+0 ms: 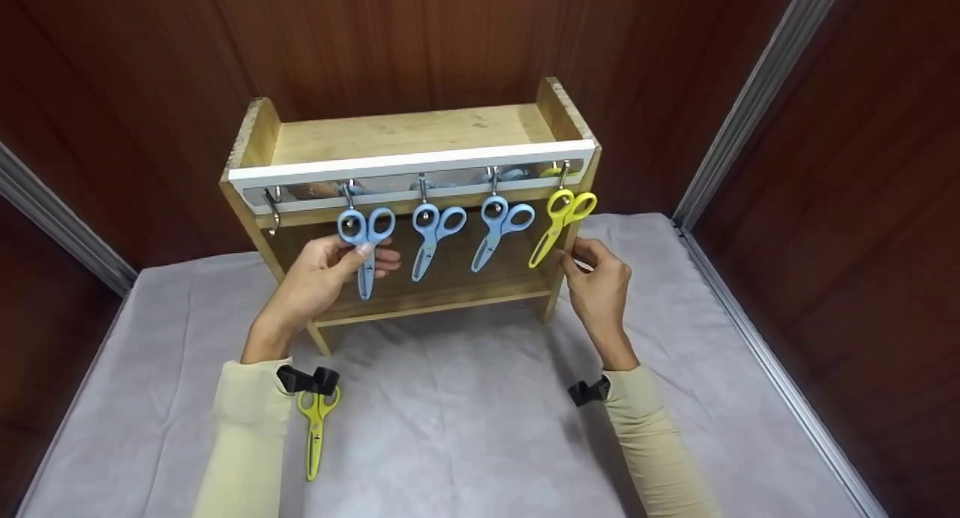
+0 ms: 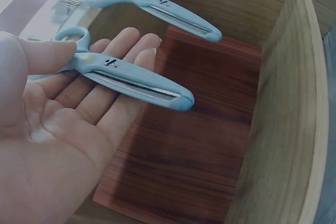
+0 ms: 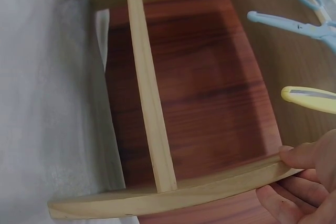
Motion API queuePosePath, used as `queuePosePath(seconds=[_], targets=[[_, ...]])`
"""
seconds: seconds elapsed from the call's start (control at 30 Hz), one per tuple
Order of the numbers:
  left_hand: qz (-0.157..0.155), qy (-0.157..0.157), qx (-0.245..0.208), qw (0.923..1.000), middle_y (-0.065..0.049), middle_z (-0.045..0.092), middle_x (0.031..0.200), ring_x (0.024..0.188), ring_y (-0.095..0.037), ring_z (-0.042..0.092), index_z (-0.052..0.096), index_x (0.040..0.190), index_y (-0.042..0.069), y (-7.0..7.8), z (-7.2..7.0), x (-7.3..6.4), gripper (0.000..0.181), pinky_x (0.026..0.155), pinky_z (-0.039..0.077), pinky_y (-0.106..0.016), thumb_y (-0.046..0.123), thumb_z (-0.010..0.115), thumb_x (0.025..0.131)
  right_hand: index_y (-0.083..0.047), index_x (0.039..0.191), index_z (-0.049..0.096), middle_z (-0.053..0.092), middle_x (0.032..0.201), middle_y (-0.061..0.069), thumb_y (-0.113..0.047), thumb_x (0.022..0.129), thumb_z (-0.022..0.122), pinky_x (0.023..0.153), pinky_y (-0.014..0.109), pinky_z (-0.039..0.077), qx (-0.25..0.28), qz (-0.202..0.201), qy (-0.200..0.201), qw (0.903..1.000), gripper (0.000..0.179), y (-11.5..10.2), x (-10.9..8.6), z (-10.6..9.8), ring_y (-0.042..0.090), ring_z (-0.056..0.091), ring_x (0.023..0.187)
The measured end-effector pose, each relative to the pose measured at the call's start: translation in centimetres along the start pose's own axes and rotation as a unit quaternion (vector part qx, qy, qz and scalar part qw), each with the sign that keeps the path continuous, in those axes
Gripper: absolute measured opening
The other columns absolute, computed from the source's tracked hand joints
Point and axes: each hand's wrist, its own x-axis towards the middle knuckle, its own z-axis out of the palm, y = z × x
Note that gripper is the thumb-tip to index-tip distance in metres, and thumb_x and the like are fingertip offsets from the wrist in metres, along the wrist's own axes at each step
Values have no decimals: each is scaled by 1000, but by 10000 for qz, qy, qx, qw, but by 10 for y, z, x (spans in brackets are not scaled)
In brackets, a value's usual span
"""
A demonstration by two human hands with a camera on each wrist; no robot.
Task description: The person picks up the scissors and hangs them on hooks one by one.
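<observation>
My left hand (image 1: 316, 276) holds the leftmost pair of blue scissors (image 1: 366, 278) at a hook, thumb on top and fingers stretched beneath, as the left wrist view shows. Their blades point down, finger loops up. Two more pairs of blue scissors, a middle one (image 1: 425, 259) and one to its right (image 1: 486, 249), hang by a loop from hooks. Yellow scissors (image 1: 547, 242) hang at the right end. With thumb and fingers, my right hand (image 1: 602, 284) grips the side panel (image 3: 220, 186) of the wooden rack (image 1: 420, 131), just beside the yellow scissors.
Another pair of yellow scissors (image 1: 315, 435) lies on the grey cloth (image 1: 450, 428) near my left forearm. The leftmost hook (image 1: 274, 216) on the white rail (image 1: 405, 160) bears nothing. Dark wooden walls (image 1: 420, 37) stand behind and at both sides.
</observation>
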Motion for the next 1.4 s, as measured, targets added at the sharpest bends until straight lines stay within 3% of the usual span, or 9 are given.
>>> queuePosePath(seconds=[0.43, 0.73, 0.9, 1.03, 1.13, 1.23, 1.4], targets=[[-106, -17, 31, 9999, -35, 65, 136, 113, -16, 76, 50, 142, -17, -6, -3, -4, 43, 99, 61, -26, 15, 46, 113, -1, 105, 80, 82, 102, 16, -9, 91, 82, 79, 42, 66, -48, 3, 12, 10000, 16, 0, -1, 0, 28, 81, 95], [-163, 61, 111, 9998, -39, 58, 142, 116, -18, 75, 48, 145, -17, -28, -7, -13, 45, 102, 60, -27, 15, 47, 113, 2, 106, 78, 81, 103, 20, -7, 91, 80, 84, 51, 66, 150, 40, -54, 9999, 17, 1, -3, 0, 32, 81, 95], [-368, 137, 95, 9992, -40, 59, 141, 116, -18, 74, 49, 143, -17, -39, -8, -19, 45, 102, 60, -30, 16, 49, 112, 1, 105, 79, 82, 102, 19, -7, 91, 80, 82, 51, 66, 112, -21, 13, 9999, 17, 1, -1, 0, 33, 81, 95], [-582, 337, 271, 9974, -38, 60, 141, 120, -26, 74, 50, 143, -14, -49, -10, -29, 46, 102, 61, -31, 19, 52, 112, 1, 105, 79, 82, 102, 19, -6, 91, 80, 84, 51, 65, 93, -44, 25, 9999, 16, 0, -1, 0, 33, 81, 95], [-791, 528, 587, 9937, -35, 62, 141, 126, -38, 69, 50, 145, -11, -56, -11, -39, 46, 102, 61, -32, 21, 53, 112, 0, 104, 79, 82, 102, 19, -6, 91, 80, 84, 50, 65, 73, -57, 7, 10000, 15, 0, -1, -1, 32, 81, 95], [-953, 732, 1081, 9869, -30, 64, 140, 127, -39, 68, 52, 146, -8, -62, -11, -48, 46, 101, 61, -31, 22, 54, 111, 1, 103, 79, 82, 101, 18, -7, 90, 81, 83, 48, 66, 75, -69, 28, 9999, 15, 0, 0, -1, 31, 81, 94], [-986, 1067, 2301, 9622, -25, 69, 134, 122, -39, 70, 59, 143, -3, -70, -8, -64, 42, 99, 61, -44, 23, 55, 110, 1, 103, 79, 82, 101, 18, -7, 90, 81, 84, 51, 65, 155, -65, 45, 9998, 15, 1, -2, 0, 31, 81, 94]])
